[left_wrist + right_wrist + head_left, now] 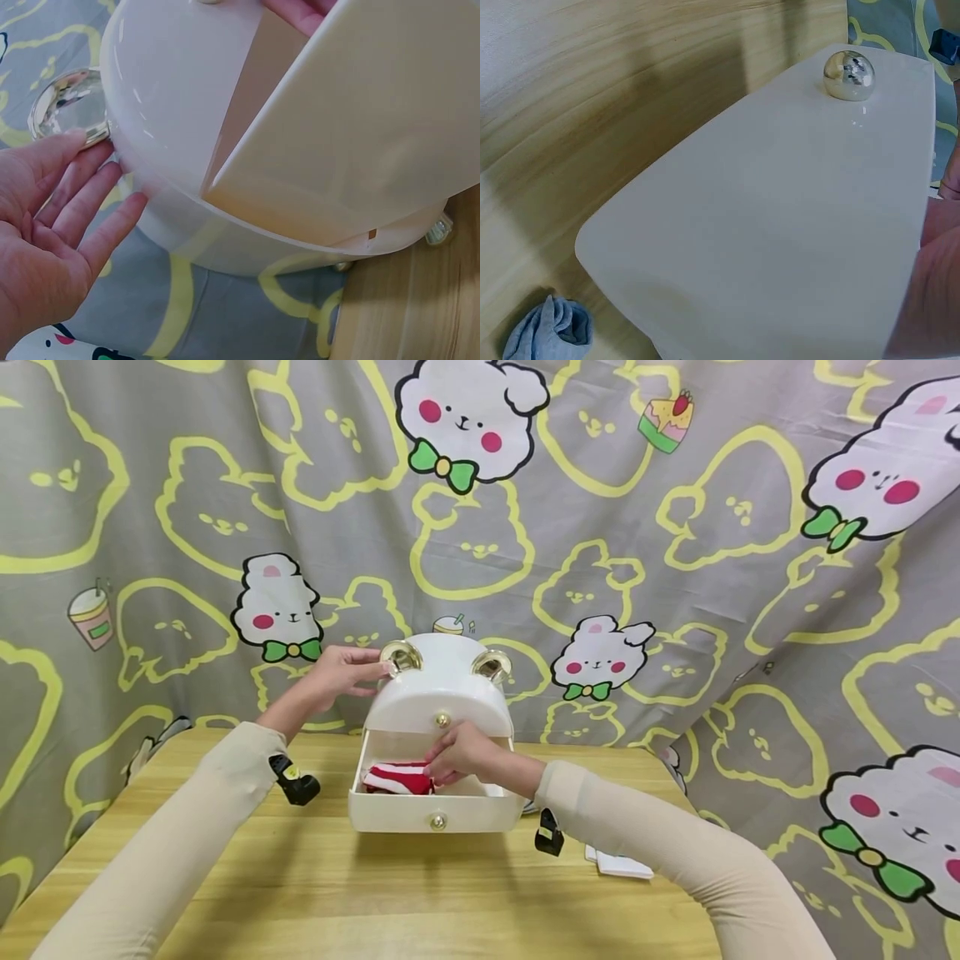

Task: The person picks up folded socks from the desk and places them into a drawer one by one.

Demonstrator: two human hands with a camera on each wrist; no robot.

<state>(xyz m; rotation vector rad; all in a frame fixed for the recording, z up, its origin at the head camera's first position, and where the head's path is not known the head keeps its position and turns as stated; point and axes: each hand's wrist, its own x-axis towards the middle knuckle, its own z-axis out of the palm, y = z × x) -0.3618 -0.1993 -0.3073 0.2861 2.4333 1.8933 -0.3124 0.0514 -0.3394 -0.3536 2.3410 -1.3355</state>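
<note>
A white drawer box (405, 706) with gold ears stands on the table, its lower drawer (390, 814) pulled out. My left hand (341, 679) pinches the gold ear (71, 105) on the left side, thumb on its rim and fingers behind. Inside the drawer lies a folded red-and-white striped cloth (397, 778). Over the drawer, my right hand (465, 753) reaches in and holds the cloth's right end with curled fingers. In the right wrist view the drawer front with its gold knob (849, 75) hides most of that hand.
A blue-grey bunched cloth (551, 330) lies on the wooden table (300, 877) beside the drawer. White folded pieces (622, 866) lie by my right forearm. The upper drawer, with its gold knob (442, 720), is closed. A patterned curtain (480, 543) hangs behind the table.
</note>
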